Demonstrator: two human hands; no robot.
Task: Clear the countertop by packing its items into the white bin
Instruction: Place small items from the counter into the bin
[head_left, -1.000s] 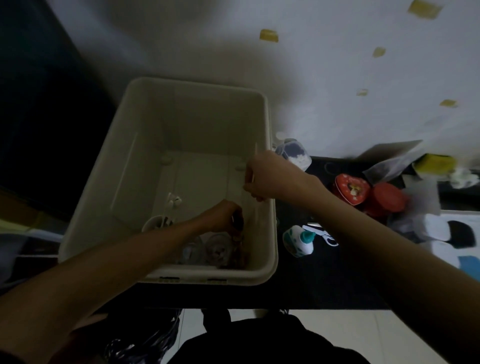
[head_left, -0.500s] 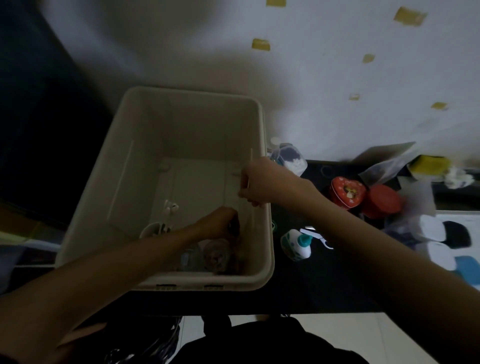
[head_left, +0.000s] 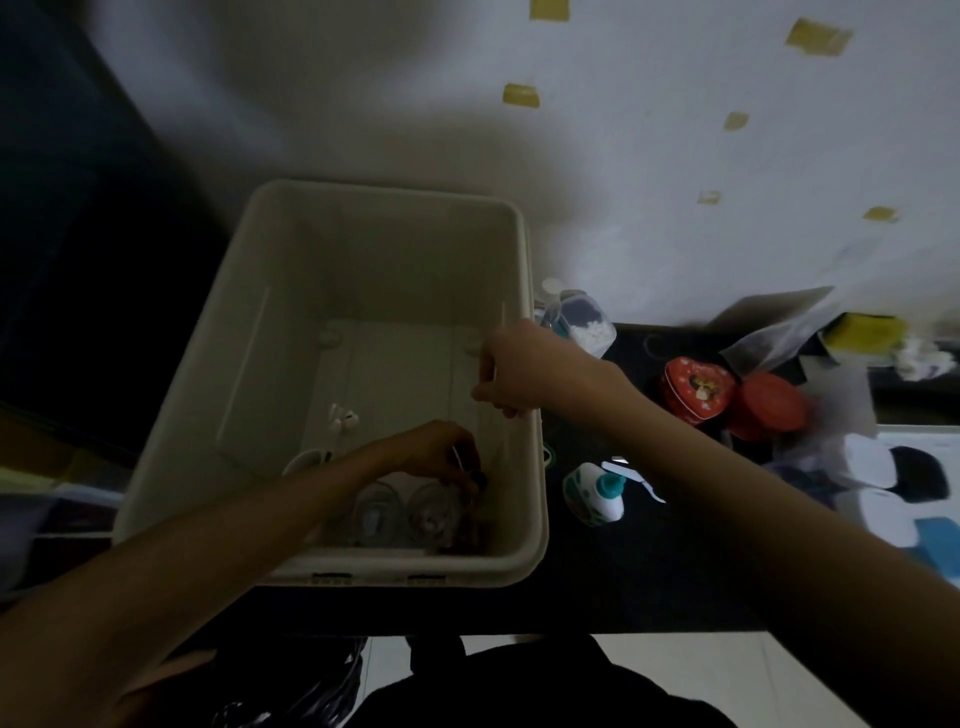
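Note:
The white bin (head_left: 260, 332) stands on the left part of the dark countertop (head_left: 649, 582). My left hand (head_left: 434, 449) reaches down into its near right corner, fingers curled round a small dark item (head_left: 477, 477) just above two clear jars (head_left: 405, 512). White earbuds (head_left: 343, 418) and a white cup (head_left: 305, 461) lie on the bin floor. My right hand (head_left: 511, 371) grips the bin's right rim. On the counter sit a teal-and-white bottle (head_left: 592, 493), a red heart tin (head_left: 698, 389) and a red round lid (head_left: 771, 413).
A clear tub with white bits (head_left: 582, 322) stands by the wall behind my right hand. A plastic bag (head_left: 769, 332), a yellow sponge (head_left: 862, 330) and white and black containers (head_left: 878, 467) crowd the right end. The counter's front edge runs below the bin.
Both hands keep their places, the left low in the bin and the right on the rim. Only my view has shifted slightly.

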